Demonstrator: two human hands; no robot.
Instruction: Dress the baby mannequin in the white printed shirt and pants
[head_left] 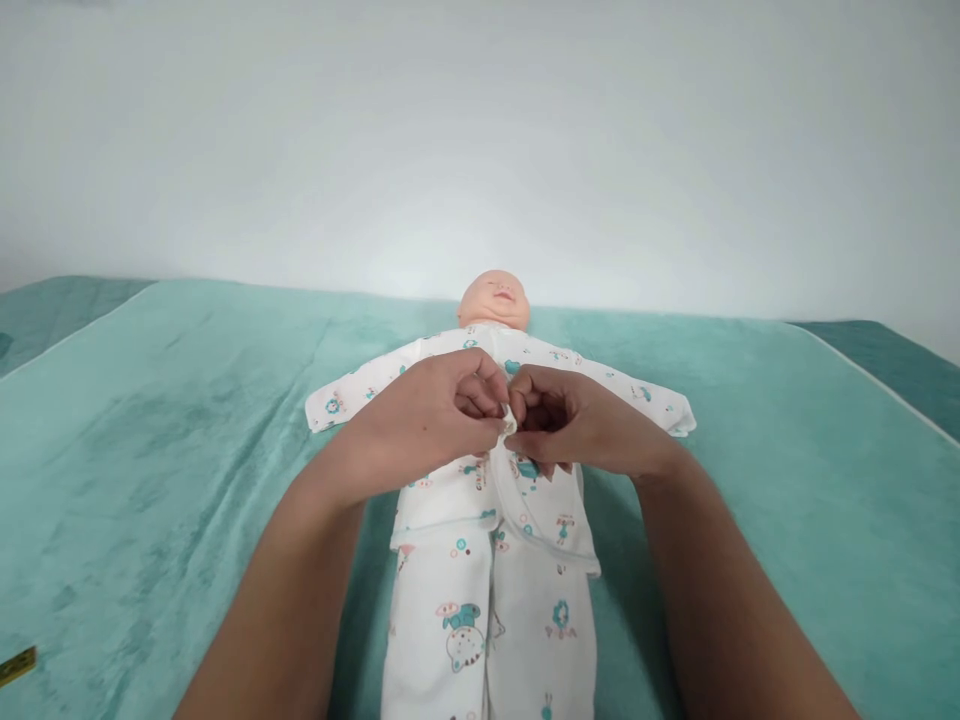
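A baby doll (pixel 495 298) lies on its back, head at the far end. It wears a white printed baby shirt (pixel 450 505) with long sleeves spread to both sides, over matching white trousers (pixel 442 620). Over the chest, my left hand (pixel 442 405) pinches the shirt's front edge between thumb and fingers. My right hand (pixel 581 420) pinches the same edge from the other side, the fingertips of both hands nearly touching. A small bit of white cloth shows between them. Whatever fastener may be there is hidden by the fingers.
A turquoise plush blanket (pixel 187 480) lies under the doll, with creases on the left. Darker green cloth (pixel 892 365) shows at both far corners. Behind stands a plain pale wall (pixel 480 130). A yellow strip with dark marks (pixel 18 666) lies at the lower left edge.
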